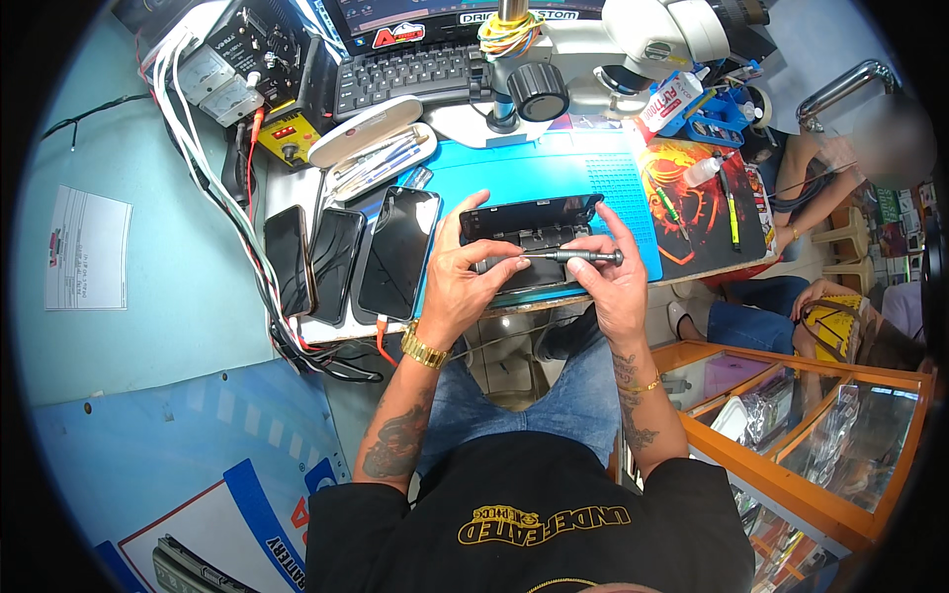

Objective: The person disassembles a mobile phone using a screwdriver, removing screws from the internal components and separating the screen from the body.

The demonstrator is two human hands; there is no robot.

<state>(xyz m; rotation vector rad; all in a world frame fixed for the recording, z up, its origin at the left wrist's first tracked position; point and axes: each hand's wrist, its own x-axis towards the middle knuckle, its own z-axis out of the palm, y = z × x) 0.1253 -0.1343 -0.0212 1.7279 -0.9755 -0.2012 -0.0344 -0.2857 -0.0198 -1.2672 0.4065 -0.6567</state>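
My right hand (613, 287) holds the grey handle of a thin precision screwdriver (593, 256), which lies sideways with its shaft toward the left. The thumb and a finger of my left hand (465, 277) pinch together at the shaft's tip; anything tiny between them is hidden. Beneath both hands is an opened smartphone (539, 238), its inner parts showing. Its dark screen panel (529, 214) is tilted up along the far side, and outstretched fingers of both hands are at its ends. The phone is at the near edge of a blue repair mat (534, 163).
Three dark phones (399, 252) lie left of the mat, near a pen case (381, 163) and cables. A keyboard (410, 81), microscope (652, 44) and power supply (242, 64) stand behind. Right are a patterned mat (692, 237), a blue organizer (717, 119), a glass case (801, 415) and seated people.
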